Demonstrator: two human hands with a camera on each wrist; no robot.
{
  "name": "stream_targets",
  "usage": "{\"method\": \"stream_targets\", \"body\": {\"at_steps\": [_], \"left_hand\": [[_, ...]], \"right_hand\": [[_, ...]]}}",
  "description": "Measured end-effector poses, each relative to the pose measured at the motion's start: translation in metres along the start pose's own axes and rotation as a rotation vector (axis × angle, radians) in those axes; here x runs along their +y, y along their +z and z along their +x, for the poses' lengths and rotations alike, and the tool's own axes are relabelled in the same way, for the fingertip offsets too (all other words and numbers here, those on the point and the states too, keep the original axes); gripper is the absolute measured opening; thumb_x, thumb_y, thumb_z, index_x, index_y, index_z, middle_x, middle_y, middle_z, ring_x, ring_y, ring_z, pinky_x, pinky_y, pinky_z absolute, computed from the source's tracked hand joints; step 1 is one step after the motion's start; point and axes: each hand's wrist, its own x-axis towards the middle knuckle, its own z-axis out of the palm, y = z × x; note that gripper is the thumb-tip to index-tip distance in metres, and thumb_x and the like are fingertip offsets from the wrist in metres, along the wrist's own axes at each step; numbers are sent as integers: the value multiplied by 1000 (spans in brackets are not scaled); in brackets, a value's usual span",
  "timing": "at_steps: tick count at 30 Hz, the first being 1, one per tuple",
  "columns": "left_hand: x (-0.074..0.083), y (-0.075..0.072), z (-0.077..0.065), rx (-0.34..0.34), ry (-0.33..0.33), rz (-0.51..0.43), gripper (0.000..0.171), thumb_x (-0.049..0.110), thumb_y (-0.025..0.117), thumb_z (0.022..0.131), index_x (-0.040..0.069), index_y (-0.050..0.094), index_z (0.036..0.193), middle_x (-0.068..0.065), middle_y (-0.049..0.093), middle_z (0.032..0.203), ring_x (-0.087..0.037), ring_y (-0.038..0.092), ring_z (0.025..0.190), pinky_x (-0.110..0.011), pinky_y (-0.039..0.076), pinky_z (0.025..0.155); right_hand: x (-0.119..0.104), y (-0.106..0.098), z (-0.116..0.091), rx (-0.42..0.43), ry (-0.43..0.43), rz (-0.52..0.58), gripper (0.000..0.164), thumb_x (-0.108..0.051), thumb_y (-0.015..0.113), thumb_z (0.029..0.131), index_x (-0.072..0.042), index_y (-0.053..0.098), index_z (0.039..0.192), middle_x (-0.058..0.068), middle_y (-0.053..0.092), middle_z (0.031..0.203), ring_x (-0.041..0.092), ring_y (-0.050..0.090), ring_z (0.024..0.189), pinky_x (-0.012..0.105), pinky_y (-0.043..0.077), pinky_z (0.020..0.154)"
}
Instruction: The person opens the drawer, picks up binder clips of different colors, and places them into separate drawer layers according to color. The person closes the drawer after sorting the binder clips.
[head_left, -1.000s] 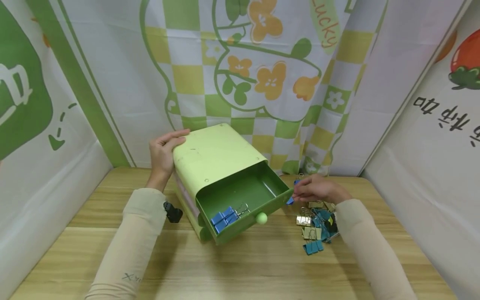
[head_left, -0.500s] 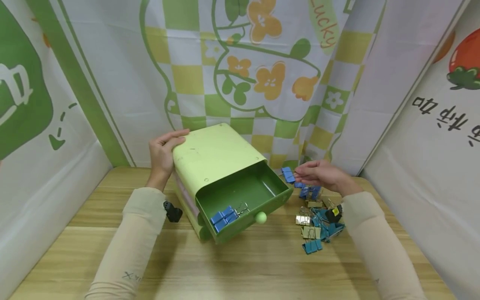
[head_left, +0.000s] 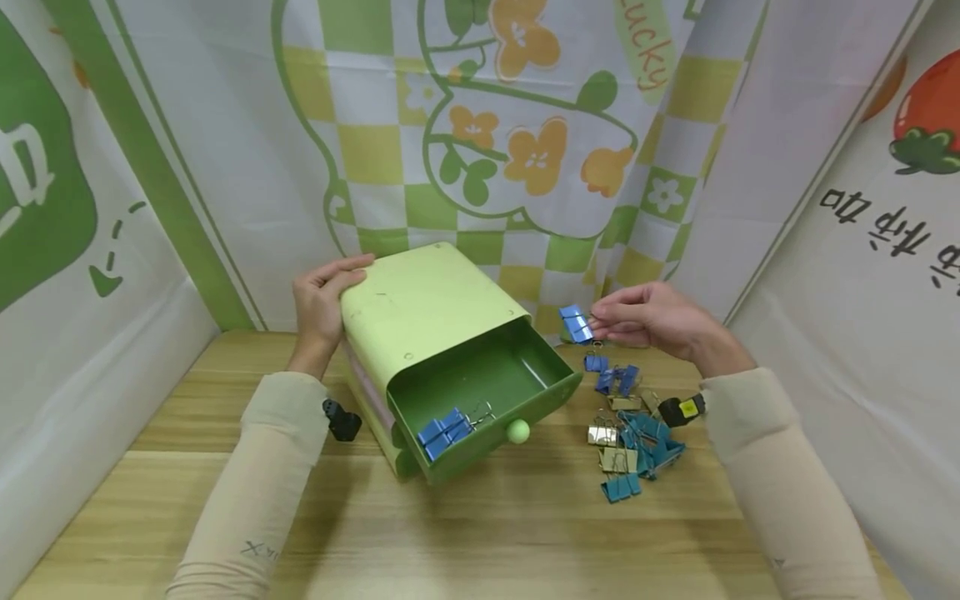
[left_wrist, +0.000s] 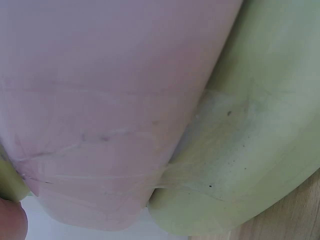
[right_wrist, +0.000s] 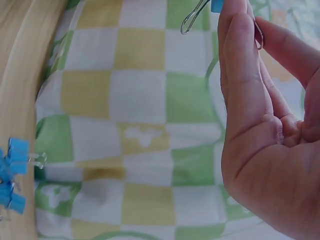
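Observation:
In the head view my right hand (head_left: 648, 321) pinches a blue binder clip (head_left: 576, 323) by its wire handle, just right of the drawer unit and above the table. The right wrist view catches only a blue edge and the wire loops (right_wrist: 194, 19) at my fingertips. My left hand (head_left: 318, 308) rests against the back left corner of a light green drawer unit (head_left: 435, 300), its visible fingers fairly straight along the top. The unit's green drawer (head_left: 487, 371) stands pulled out, with blue binder clips (head_left: 444, 432) at its front left. Close up, the left wrist view shows the unit's pink side (left_wrist: 100, 110).
On the wooden table (head_left: 465, 542), right of the drawer, lies a pile of teal (head_left: 652, 442), gold (head_left: 618, 460) and blue binder clips (head_left: 617, 380). A round knob (head_left: 517, 431) sticks out from the drawer front. A checked curtain (head_left: 480, 175) hangs behind.
My right hand has lifted the blue binder clip up off the table beside the drawer, uncovering more blue clips below. My left hand stays on the drawer unit.

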Motion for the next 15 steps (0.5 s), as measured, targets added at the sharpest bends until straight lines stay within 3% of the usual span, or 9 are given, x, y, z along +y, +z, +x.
{"method": "stream_targets", "body": {"at_steps": [9,15], "left_hand": [[0,0,1,5,-5,-4,18,3,69,95,-2,82,107,-6,83,109,-10,77,103,-18,58,92],[1,0,0,3,-7,-11,18,3,70,95,-2,82,107,-4,83,108,-10,77,103,-18,58,91]], "right_hand": [[-15,35,-16,-55,-84,-223,40,-19,73,100,9,68,128,8,82,106,24,80,99,37,65,93],[-25,63,-20,-93,-130,-341,32,-19,75,99,5,74,120,11,82,103,24,81,96,40,66,89]]}}
